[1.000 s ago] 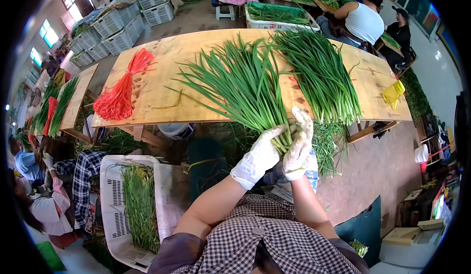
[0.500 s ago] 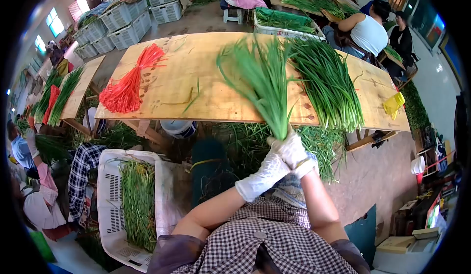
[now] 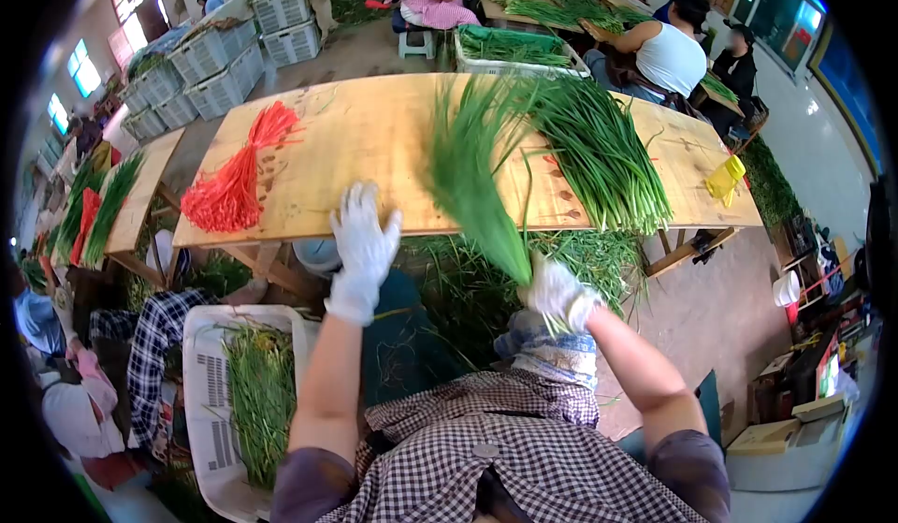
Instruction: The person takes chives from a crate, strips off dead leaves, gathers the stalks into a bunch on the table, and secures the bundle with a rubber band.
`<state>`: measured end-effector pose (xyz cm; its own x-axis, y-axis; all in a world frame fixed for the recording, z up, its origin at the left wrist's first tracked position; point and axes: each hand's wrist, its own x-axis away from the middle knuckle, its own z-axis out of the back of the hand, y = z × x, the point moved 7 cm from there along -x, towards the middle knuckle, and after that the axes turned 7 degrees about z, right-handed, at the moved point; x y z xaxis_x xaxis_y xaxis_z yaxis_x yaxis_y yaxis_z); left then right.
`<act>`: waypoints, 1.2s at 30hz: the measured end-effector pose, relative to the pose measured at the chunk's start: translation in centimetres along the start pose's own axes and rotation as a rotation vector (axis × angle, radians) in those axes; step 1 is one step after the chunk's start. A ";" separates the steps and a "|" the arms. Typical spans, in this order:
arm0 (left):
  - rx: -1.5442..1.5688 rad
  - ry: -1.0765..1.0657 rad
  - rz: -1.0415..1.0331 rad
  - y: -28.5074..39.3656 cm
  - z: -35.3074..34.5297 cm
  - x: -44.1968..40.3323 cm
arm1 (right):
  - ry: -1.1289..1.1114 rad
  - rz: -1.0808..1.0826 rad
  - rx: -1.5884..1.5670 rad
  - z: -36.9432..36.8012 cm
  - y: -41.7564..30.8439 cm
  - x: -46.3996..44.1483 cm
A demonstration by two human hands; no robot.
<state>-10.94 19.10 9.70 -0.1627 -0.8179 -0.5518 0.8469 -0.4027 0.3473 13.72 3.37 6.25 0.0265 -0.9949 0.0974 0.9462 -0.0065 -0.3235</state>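
My gloved right hand [image 3: 558, 291] is closed round the lower end of a bunch of garlic chives [image 3: 479, 200]. Its blurred green leaves lean up and left over the table, and pale stem ends poke out below the fist. My gloved left hand [image 3: 363, 242] is raised at the table's front edge, fingers spread, holding nothing. Right of the held bunch, a large pile of garlic chives [image 3: 599, 153] lies on the wooden table [image 3: 374, 139], white ends toward me. A bundle of red ties [image 3: 234, 181] rests at the table's left end.
A yellow plastic object [image 3: 725, 180] sits near the table's right end. By my left leg stands a white crate [image 3: 201, 401] holding loose greens. Cut leaves [image 3: 599, 270] litter the floor under the table. Stacked crates [image 3: 210, 60] and several seated people are farther back.
My left hand has let go of the bunch and moved left, opening. The right hand keeps the chives, which have swung left and lower.
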 end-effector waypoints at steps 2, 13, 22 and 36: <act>0.175 0.217 -0.058 2.3 4.2 3.0 | -0.095 0.013 -0.476 0.4 0.3 2.7; 0.973 -0.396 -0.049 14.6 7.2 -0.3 | 0.623 0.413 -1.233 14.6 -3.4 -1.8; 1.079 -0.486 0.238 19.1 -9.2 -4.4 | 0.880 0.341 -0.469 4.6 4.3 -11.8; 1.758 -0.325 0.103 33.5 -0.2 -18.3 | 0.751 -0.279 -0.100 27.9 7.9 2.1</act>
<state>20.50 20.61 31.28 -0.4162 -0.8180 -0.3972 -0.5852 -0.0934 0.8055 30.29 4.04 30.17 -0.4636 -0.7574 -0.4598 0.8519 -0.2382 -0.4664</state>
